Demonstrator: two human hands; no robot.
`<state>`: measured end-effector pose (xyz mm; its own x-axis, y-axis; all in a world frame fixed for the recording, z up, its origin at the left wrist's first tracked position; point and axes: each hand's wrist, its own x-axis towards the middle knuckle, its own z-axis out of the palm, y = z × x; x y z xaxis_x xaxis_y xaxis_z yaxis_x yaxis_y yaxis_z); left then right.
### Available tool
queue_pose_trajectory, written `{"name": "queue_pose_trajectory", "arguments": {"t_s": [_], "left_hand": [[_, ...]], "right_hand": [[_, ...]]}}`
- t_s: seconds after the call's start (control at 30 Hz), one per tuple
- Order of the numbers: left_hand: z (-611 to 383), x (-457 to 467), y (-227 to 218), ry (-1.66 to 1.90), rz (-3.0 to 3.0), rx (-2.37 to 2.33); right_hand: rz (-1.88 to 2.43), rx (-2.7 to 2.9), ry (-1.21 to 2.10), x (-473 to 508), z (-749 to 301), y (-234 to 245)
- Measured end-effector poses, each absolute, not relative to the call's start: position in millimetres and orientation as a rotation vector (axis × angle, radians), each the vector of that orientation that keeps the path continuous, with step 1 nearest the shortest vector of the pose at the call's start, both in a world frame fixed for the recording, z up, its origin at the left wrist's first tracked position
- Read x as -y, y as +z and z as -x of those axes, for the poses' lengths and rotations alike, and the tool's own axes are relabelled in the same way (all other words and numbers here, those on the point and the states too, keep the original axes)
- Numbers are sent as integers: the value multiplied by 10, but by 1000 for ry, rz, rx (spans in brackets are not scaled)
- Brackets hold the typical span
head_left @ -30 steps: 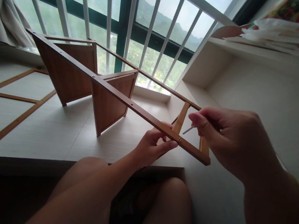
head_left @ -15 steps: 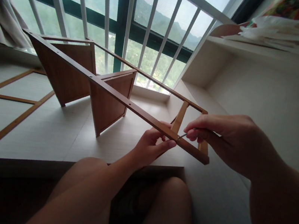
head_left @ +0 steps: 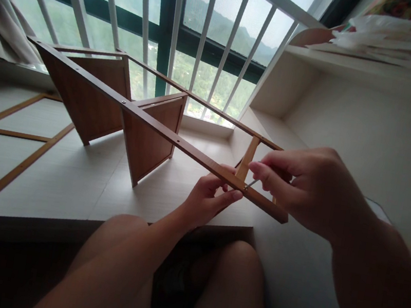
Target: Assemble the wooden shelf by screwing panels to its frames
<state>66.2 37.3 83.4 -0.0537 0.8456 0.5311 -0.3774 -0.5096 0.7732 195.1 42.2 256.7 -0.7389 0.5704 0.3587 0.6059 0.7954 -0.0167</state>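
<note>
A brown wooden shelf frame (head_left: 151, 123) lies on its side, with two panel shelves (head_left: 153, 132) between its long rails. My left hand (head_left: 210, 196) is closed around the near rail, thumb on its outer face beside a screw. My right hand (head_left: 295, 181) pinches a thin metal hex key (head_left: 252, 183), whose tip meets the screw in that rail. The screw sits where a crossbar (head_left: 246, 160) joins the rail. My right fingers hide the rest of the hex key and part of the frame's end.
Another wooden ladder-like frame (head_left: 9, 184) lies at the left on the pale platform (head_left: 78, 191). White railing bars (head_left: 228, 43) and a window stand behind. At the right is a pale shelf unit (head_left: 315, 98) with plastic bags (head_left: 395, 41) on top. A curtain (head_left: 4, 18) hangs far left.
My right hand has turned and shifted slightly, swinging the hex key to a steeper angle at the screw. My left hand and the frame stay nearly in place.
</note>
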Motion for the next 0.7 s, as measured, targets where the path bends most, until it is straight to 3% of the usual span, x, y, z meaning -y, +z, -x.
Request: {"name": "queue_pose_trajectory", "arguments": {"t_s": [0.3,0.53,0.7], "left_hand": [[-668,-374,826,1730,-1310,-585],[-671,-373,828,1732,-1318,-595],[-678,-377,826,1736,-1294,-563]], "right_hand": [[1143,2416,-215,-350,-1881,2523],[993,2553,221,-421,-2100,2578],[923,2606,281,-449,-2133,2551]]}}
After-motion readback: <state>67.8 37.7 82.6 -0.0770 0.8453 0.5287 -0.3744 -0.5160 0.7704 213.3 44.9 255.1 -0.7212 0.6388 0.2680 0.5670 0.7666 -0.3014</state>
